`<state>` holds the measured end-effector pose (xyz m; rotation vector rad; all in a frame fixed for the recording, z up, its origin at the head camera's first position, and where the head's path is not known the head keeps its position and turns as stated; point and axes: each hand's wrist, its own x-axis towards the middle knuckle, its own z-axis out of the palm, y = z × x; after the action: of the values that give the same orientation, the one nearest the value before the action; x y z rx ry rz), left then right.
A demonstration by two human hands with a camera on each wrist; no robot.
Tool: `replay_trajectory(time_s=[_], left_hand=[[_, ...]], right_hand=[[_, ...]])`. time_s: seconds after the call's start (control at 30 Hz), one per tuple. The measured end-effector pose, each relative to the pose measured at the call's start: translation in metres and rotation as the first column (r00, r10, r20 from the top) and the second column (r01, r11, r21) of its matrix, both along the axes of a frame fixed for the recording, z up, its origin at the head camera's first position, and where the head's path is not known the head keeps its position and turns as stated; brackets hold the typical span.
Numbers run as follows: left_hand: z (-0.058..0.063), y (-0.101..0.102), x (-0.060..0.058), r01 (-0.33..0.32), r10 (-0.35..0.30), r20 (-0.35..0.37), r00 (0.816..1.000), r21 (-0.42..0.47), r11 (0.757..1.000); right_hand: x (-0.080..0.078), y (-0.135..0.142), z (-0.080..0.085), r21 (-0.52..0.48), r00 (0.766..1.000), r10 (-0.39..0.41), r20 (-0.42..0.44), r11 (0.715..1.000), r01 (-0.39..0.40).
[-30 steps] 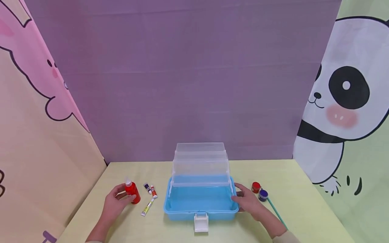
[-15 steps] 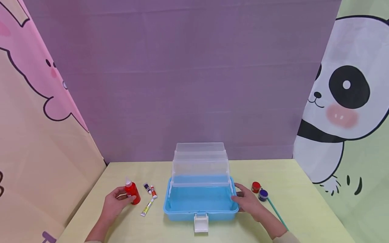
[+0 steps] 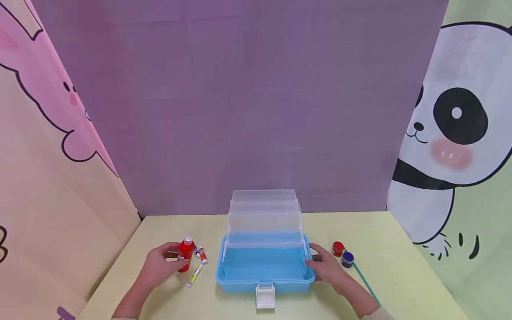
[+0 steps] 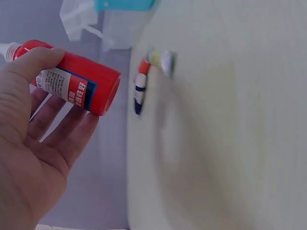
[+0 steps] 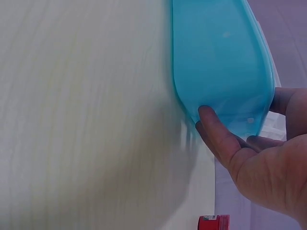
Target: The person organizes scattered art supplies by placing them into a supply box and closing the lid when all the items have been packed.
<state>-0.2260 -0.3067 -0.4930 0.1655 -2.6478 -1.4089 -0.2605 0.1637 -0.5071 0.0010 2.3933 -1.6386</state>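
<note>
My left hand [image 3: 159, 266] holds a red squeeze bottle [image 3: 186, 256] with a whitish nozzle cap, thumb on one side and fingers on the other. In the left wrist view the bottle [image 4: 72, 79] is raised off the table, its printed label showing. At centre stands a light blue plastic storage box [image 3: 236, 287], its clear lid [image 3: 264, 202] tipped back and its white latch [image 3: 265, 297] hanging down in front. My right hand [image 3: 330, 271] grips the box's right end; in the right wrist view the fingers [image 5: 218, 132] lie against the outer wall.
Small paint tubes lie between bottle and box: a yellow one [image 3: 194, 275], a red one [image 3: 203, 255] and a dark blue one [image 3: 197, 251], partly hidden. Right of the box stand a red paint jar [image 3: 338, 249] and a dark blue jar [image 3: 347, 259] beside a green stick [image 3: 368, 284].
My left hand has carried the red bottle to the right, towards the box; it now partly covers the dark blue tube. The right hand and the box stay in place.
</note>
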Motion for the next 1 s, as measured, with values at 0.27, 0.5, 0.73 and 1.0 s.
replay_trajectory(time_s=[0.27, 0.5, 0.73, 1.0], left_hand=[[0.031, 0.027, 0.003, 0.138, -0.143, -0.033, 0.989, -0.134, 0.981], [0.056, 0.053, 0.007, 0.205, -0.224, -0.027, 0.974, -0.31, 0.928], [0.073, 0.075, 0.01, 0.213, -0.316, -0.101, 0.943, -0.546, 0.81], [0.083, 0.1, 0.009, 0.163, -0.409, -0.19, 0.892, -0.709, 0.686]], right_hand=[[0.0, -0.001, -0.002, 0.001, 1.0, -0.004, 0.0, 1.0, 0.004], [0.001, -0.001, -0.001, 0.009, 1.0, -0.003, 0.001, 1.0, 0.003], [0.002, -0.001, -0.001, -0.005, 1.0, 0.016, -0.001, 1.0, -0.016], [0.002, 0.0, 0.001, -0.016, 1.0, 0.007, -0.009, 1.0, -0.008]])
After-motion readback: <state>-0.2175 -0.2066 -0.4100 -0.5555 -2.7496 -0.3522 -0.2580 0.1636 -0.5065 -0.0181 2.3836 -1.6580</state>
